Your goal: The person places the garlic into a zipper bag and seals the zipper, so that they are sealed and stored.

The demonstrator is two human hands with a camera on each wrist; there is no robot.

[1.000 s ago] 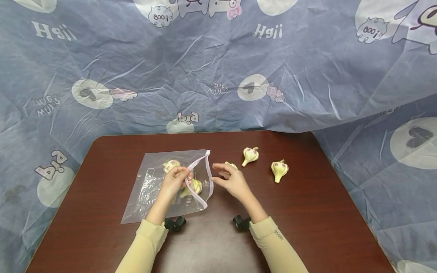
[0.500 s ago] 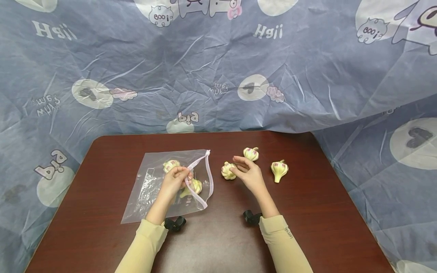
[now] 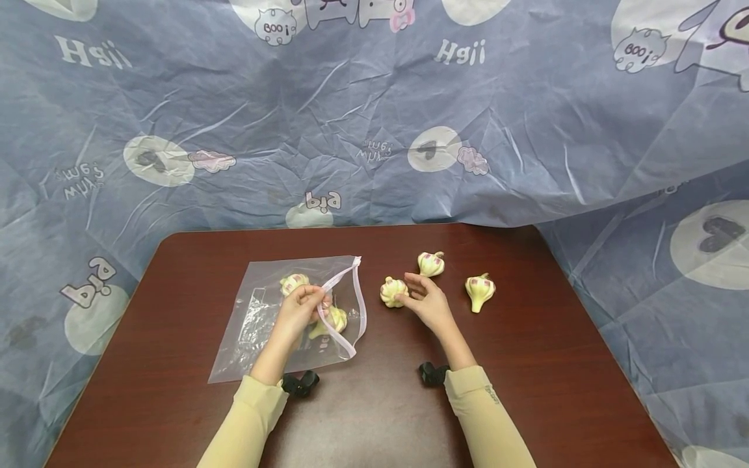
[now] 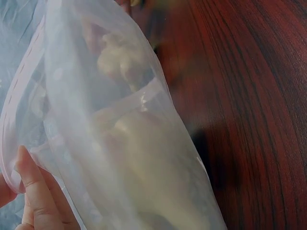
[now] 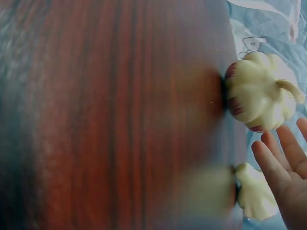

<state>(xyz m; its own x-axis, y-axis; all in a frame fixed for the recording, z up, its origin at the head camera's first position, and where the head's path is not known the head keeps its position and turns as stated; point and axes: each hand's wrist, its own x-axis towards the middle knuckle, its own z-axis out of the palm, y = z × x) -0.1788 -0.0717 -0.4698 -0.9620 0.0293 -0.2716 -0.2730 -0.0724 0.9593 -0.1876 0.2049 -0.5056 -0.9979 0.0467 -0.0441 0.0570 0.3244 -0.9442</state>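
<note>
My left hand pinches the lilac zip edge of a clear zip bag, whose mouth gapes to the right. Inside the bag lie two garlic bulbs, one toward the back and one near the mouth; through the plastic, the left wrist view shows them blurred. A third garlic bulb sits on the table just right of the bag. Beside it my right hand has its fingers extended and holds nothing. Fingertips come close to this bulb in the right wrist view; contact is unclear.
Another garlic bulb lies behind my right hand, and one more garlic bulb lies farther right. The brown wooden table ends at a blue printed cloth hanging behind it.
My right hand has moved right from the bag's mouth, uncovering the nearest garlic bulb, then lowered slightly beside that bulb. The left hand and the bag stay in place.
</note>
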